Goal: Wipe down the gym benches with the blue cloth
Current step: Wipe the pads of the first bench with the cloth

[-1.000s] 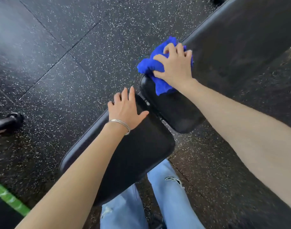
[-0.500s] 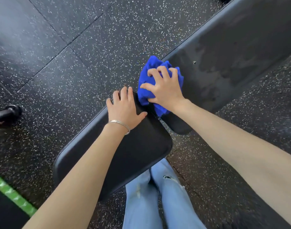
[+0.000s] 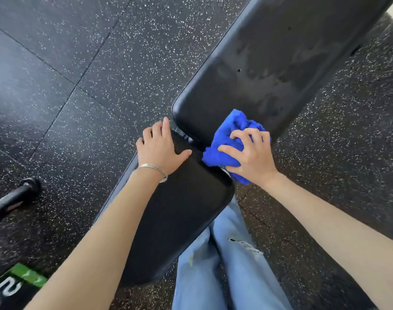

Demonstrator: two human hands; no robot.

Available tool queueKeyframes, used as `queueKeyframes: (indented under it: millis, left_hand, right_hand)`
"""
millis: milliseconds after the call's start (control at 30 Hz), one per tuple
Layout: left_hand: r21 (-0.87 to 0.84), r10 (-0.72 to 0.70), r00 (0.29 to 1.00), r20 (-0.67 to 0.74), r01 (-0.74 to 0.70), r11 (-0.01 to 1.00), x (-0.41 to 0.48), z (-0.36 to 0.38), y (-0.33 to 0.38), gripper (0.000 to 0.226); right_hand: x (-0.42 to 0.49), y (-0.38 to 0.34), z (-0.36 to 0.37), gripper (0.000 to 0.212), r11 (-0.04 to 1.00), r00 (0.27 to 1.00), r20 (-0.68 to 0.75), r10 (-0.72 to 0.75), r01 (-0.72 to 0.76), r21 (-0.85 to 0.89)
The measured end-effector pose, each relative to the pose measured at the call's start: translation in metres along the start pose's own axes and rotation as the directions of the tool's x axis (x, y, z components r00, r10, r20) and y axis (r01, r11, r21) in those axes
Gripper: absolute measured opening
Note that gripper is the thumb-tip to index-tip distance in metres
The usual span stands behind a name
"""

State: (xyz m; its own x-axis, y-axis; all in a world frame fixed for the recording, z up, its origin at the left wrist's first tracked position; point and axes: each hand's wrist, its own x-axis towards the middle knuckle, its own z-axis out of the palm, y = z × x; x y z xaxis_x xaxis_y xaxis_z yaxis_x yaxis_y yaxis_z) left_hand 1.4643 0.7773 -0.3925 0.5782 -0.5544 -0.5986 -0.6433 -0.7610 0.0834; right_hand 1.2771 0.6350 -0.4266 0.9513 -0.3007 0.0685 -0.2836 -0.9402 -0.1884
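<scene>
Legible in one spot only: the bottom left corner, on a black slab [image 3: 23, 297] crossed by a green stripe [image 3: 29, 275]. Large white characters [image 3: 6, 290] printed on the black face just below that stripe, turned sideways to the head view and cut off by the frame edge. Closest to whole: a single figure resembling a "2", possibly an "S"; impossible to settle which. Next to it, toward the corner, a curved white fragment of a second character, too cropped and blurred to name.
</scene>
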Motion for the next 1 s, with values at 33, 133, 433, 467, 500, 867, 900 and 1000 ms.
queueKeyframes:
  millis: [33,133,433,467,500,867,900,1000]
  left_hand:
    - [0.003,0.03,1.0,0.0,-0.03,1.0,0.004,-0.003,0.003,0.101]
    - [-0.022,0.116,0.993,-0.001,-0.116,0.993,0.019,-0.012,0.016,0.101]
    - [-0.073,0.184,0.983,0.001,-0.183,0.98,0.057,-0.026,0.043,0.103]
    - [-0.081,0.181,0.984,0.006,-0.18,0.98,0.059,-0.027,0.043,0.103]
    - [-0.091,0.179,0.984,0.009,-0.177,0.98,0.062,-0.029,0.044,0.104]
    - [-0.121,0.124,0.992,0.009,-0.122,0.985,0.066,-0.024,0.054,0.109]
    - [-0.114,0.122,0.993,0.006,-0.12,0.986,0.066,-0.023,0.054,0.11]
    - [-0.11,0.121,0.993,0.003,-0.12,0.987,0.067,-0.022,0.054,0.112]
  right_hand:
    - [-0.012,0.006,-0.001,0.026,1.0,1.0,-0.003,0.003,-0.003,-0.003]
    - [-0.018,0.02,-0.002,0.024,1.0,1.0,0.002,0.028,-0.028,-0.013]
    - [0.071,0.041,-0.006,0.032,0.636,0.634,-0.044,0.772,-0.771,0.04]
    - [0.082,0.043,-0.006,0.032,0.573,0.572,-0.047,0.819,-0.819,0.039]
    - [0.087,0.043,-0.005,0.032,0.552,0.551,-0.054,0.833,-0.833,0.019]
    - [-0.027,0.045,-0.014,0.036,0.974,0.97,0.082,0.228,-0.226,-0.03]
    - [-0.019,0.058,-0.016,0.036,0.972,0.969,0.083,0.234,-0.231,-0.047]
    - [0.014,0.098,-0.021,0.035,0.87,0.871,0.022,0.491,-0.489,-0.065]
